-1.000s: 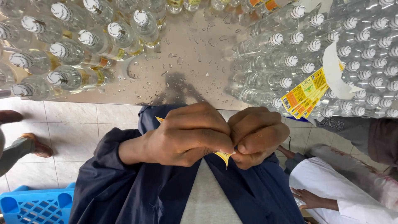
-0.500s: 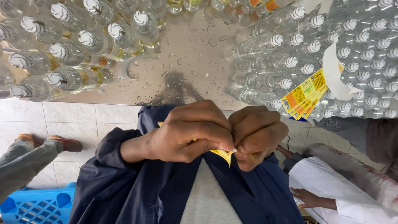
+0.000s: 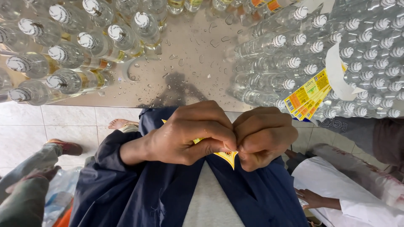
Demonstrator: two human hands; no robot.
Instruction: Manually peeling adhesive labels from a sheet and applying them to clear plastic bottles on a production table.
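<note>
Head view shows the left hand point(image 3: 185, 134) and right hand point(image 3: 263, 136) pressed together near the chest. Both grips pinch a small yellow paper label point(image 3: 227, 156), which pokes out below the fingers. Clear glass bottles with white caps point(image 3: 67, 54) stand on the wet shiny metal table point(image 3: 193, 63).

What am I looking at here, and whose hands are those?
This is one picture from a camera worn on a person's head, looking straight down. The two bare hands in the middle are that person's own: the left hand and right hand are pressed together, pinching a small yellow label between the fingertips. Beyond them is a wet metal table crowded with clear bottles, with a stack of yellow labels resting on the bottles at the right. The hand with a white sleeve at lower right belongs to someone else.
</note>
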